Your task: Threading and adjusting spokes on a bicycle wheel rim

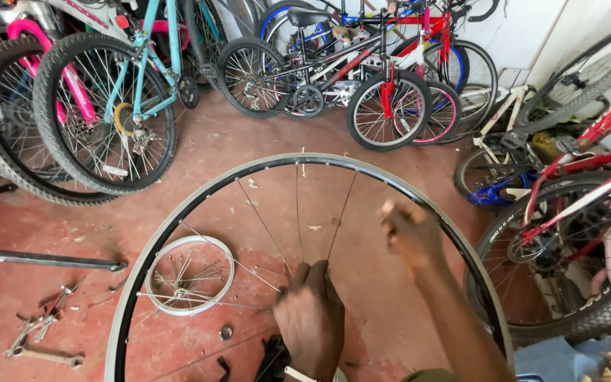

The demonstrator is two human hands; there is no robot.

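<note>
Two hands share our rim [178, 212]: left hand [310, 315] clenched round the hub, steadying it; right hand [408, 233], at two o'clock, blurred, grip unclear.

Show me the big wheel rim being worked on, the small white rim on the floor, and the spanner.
big wheel rim [199, 196], head view, upper left arc of the hoop.
small white rim [229, 277], head view, its right edge.
spanner [47, 356], head view, middle of its shaft.

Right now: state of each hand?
Left hand: closed around the spokes at the centre of the bare rim.
Right hand: raised inside the rim, motion-blurred; open or closed cannot be told.
</note>
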